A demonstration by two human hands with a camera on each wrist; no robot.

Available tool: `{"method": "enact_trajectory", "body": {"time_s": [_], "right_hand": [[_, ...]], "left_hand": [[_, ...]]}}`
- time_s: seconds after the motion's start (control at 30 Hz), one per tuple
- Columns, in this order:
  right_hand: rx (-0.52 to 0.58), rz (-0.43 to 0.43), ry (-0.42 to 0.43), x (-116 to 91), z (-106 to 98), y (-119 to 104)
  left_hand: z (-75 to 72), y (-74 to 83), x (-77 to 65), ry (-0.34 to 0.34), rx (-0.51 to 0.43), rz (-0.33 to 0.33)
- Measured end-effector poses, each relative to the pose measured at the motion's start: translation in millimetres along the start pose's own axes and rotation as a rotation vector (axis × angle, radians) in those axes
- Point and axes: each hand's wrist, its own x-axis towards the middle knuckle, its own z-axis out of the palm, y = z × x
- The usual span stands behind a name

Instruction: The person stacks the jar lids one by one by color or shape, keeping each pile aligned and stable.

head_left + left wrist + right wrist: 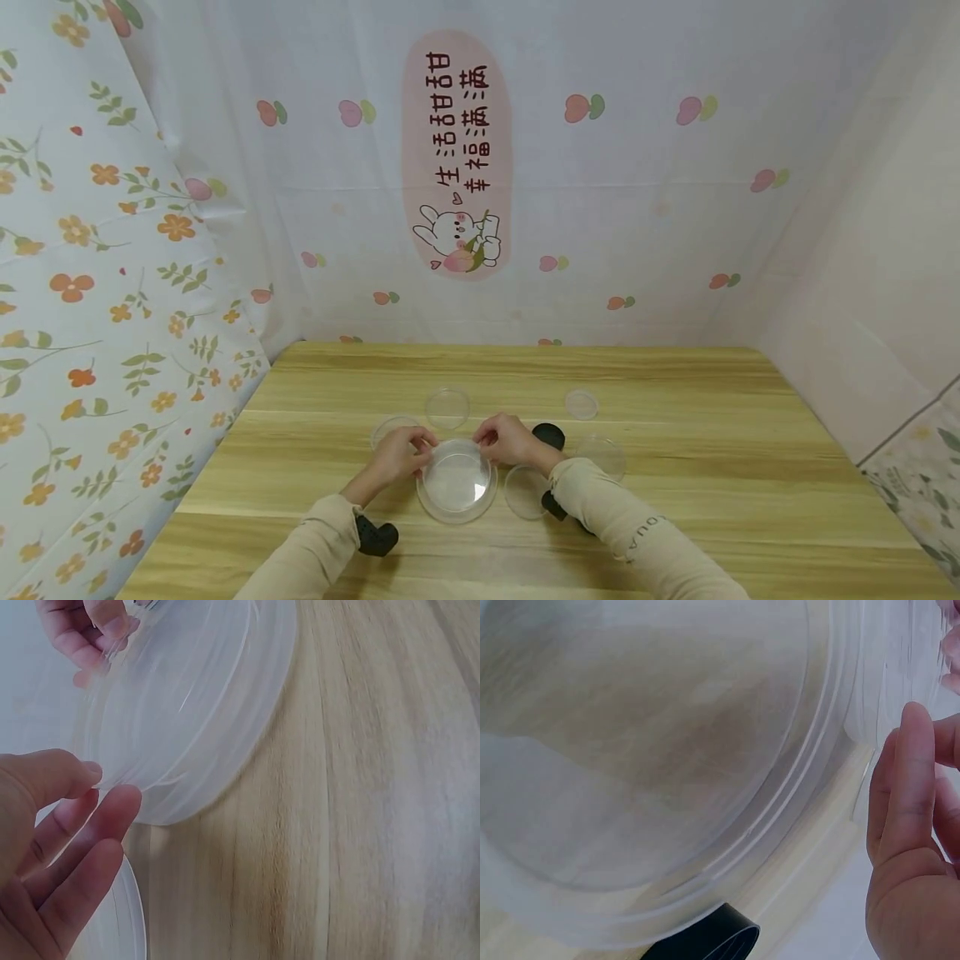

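Observation:
A clear round plastic container [456, 482] sits on the wooden table, a smaller clear circle showing inside its outer rim. At its far left edge my left hand [405, 450] pinches clear plastic between thumb and fingertips, closer up in the left wrist view [60, 825]. Across from it, my right hand [510, 437] pinches the far right edge of the same rim. Straight extended fingers [907, 780] of that hand show against the clear wall in the right wrist view. Just right of the container lies a clear round lid [527, 493].
More clear round lids lie around: one left [386, 427], one behind [447, 407], a small one [582, 405] at back right, another [603, 457] by the right forearm. A black round object [549, 434] stands beside the right hand. Patterned cloth [637, 208] hangs behind the table.

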Motion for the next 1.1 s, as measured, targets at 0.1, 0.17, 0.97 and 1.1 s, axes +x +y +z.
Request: {"method": "enact_trajectory", "body": {"time_s": [0.1,0.17,0.97,1.1], "right_hand": [[-0.016,-0.002,-0.007,1,2,0],[-0.026,0.001,-0.008,1,3,0],[-0.179,0.035,0.09,3,2,4],[-0.199,0.03,0.109,4,2,7]], "left_hand": [[0.3,-1.2,-0.5,-0.001,0.019,0.007],[0.4,-2.3,-0.9,-0.003,0.022,0.015],[6.8,-11.3,-0.5,0.05,0.113,0.067],[7.5,-11.6,-0.2,0.063,0.117,0.064]]}}
